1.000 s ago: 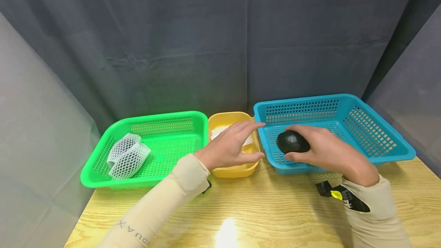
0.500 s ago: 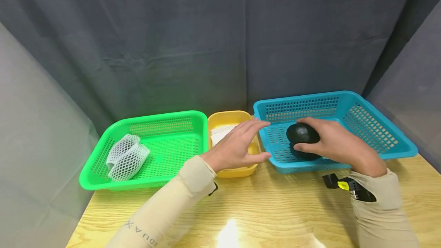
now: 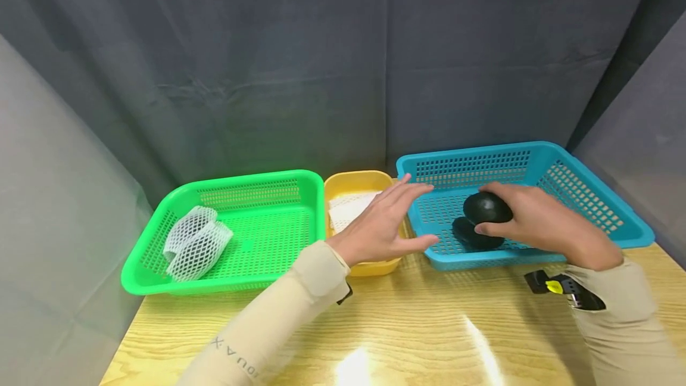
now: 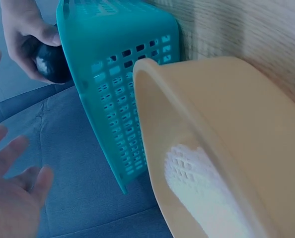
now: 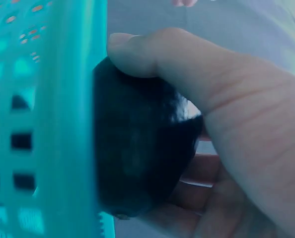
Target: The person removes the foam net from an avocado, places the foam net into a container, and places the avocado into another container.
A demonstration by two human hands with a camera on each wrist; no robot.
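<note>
My right hand (image 3: 536,219) grips a dark, glossy avocado (image 3: 486,208), thumb on the near side, over the blue basket (image 3: 471,152). Below it a second dark rounded shape (image 3: 474,237), seemingly another avocado, sits in the basket, partly hidden. In the right wrist view the held avocado (image 5: 137,144) is close to the basket's rim (image 5: 83,119). Above the yellow container (image 3: 358,176) my left hand (image 3: 383,231) hangs with fingers spread, holding nothing. White foam netting (image 3: 351,210) lies in that container, partly covered by the hand.
To the left a green basket (image 3: 246,179) holds two things in white foam nets (image 3: 198,249). The three containers stand side by side on a wooden table (image 3: 418,320). A dark grey curtain (image 3: 257,64) hangs behind them.
The right hand has moved right with the avocado, and the dark shape below it has come into sight. The left hand has shifted slightly right, its fingers still spread.
</note>
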